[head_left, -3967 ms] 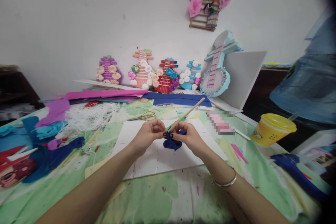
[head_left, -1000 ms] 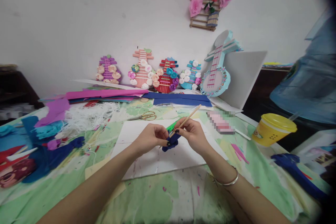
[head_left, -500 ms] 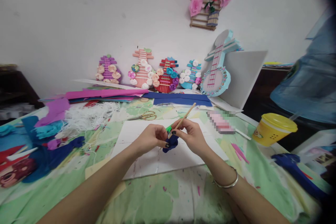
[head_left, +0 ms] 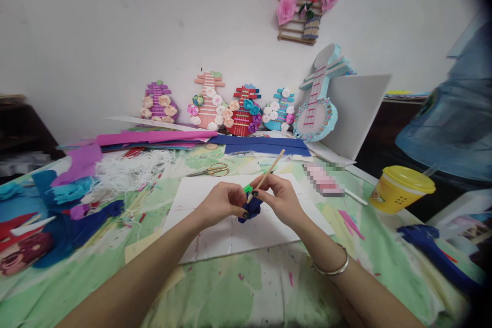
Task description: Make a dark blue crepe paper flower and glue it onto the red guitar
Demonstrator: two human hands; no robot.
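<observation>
Both hands meet over a white board point(head_left: 207, 238) at the table's middle. My left hand point(head_left: 221, 203) pinches a crumpled dark blue crepe paper flower point(head_left: 250, 209) from the left, with a strip of green tape point(head_left: 248, 188) showing above it. My right hand point(head_left: 282, 197) grips the same blue flower and a thin wooden stick point(head_left: 271, 167) that slants up and to the right out of it. A silver bangle point(head_left: 332, 268) sits on the right wrist.
Gold scissors point(head_left: 213, 169) lie beyond the board. White string point(head_left: 130, 169) and crepe scraps point(head_left: 73, 189) cover the left. Small decorated guitars point(head_left: 230, 107) lean on the wall. A yellow cup point(head_left: 400, 189) stands right, near blue paper point(head_left: 434, 251).
Over the last seconds the stick has tilted steeper and looks shorter above the fingers. The blue flower has shifted slightly left between the fingertips. Both hands stay in place.
</observation>
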